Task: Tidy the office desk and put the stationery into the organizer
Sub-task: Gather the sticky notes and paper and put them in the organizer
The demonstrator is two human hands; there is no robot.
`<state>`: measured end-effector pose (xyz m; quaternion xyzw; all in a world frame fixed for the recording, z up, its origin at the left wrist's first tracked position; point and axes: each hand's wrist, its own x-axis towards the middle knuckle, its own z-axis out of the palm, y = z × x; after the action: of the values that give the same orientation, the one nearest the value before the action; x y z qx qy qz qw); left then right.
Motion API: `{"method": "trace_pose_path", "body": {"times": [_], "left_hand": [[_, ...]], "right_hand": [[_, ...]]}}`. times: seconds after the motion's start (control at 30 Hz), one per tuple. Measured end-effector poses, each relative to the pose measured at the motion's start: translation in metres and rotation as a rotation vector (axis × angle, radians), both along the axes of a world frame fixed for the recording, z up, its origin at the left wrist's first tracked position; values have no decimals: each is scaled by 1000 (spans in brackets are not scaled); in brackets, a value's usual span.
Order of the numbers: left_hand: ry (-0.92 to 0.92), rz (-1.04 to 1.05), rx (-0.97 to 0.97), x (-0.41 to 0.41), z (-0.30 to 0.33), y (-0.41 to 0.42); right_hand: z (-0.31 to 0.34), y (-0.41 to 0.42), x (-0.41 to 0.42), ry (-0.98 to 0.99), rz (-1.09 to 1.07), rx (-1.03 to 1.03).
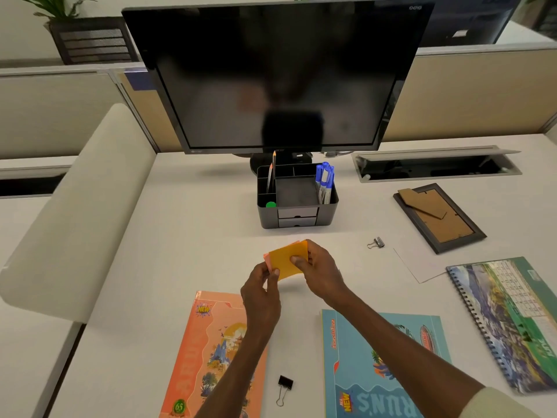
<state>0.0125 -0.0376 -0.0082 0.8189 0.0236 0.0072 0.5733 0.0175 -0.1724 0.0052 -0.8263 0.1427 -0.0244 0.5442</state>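
Observation:
Both hands hold a small stack of orange and pink sticky notes (286,260) above the desk, in front of the black organizer (297,196). My left hand (260,292) pinches the stack's lower left corner. My right hand (319,267) grips its right edge, thumb on top. The organizer holds pencils (272,173) in its left slot, blue markers (325,181) on the right and a green cap (270,204) at the front left. A black binder clip (284,387) lies near the desk's front; a silver one (376,242) lies to the right.
A monitor (277,73) stands behind the organizer. An orange notebook (211,357) and a blue one (382,363) lie under my forearms. At the right lie a spiral calendar (509,321), a white card (419,263), a face-down picture frame (438,217) and a cable tray (434,165).

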Motion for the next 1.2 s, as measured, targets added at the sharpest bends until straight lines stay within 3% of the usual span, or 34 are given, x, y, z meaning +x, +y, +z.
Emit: {"method": "trace_pose_path", "body": {"times": [0.3, 1.2], "left_hand": [[-44, -20, 59, -12, -8, -9], [-111, -3, 132, -13, -13, -13]], "right_hand": [[-21, -1, -20, -63, 59, 56], [-28, 11, -25, -136, 17, -97]]}}
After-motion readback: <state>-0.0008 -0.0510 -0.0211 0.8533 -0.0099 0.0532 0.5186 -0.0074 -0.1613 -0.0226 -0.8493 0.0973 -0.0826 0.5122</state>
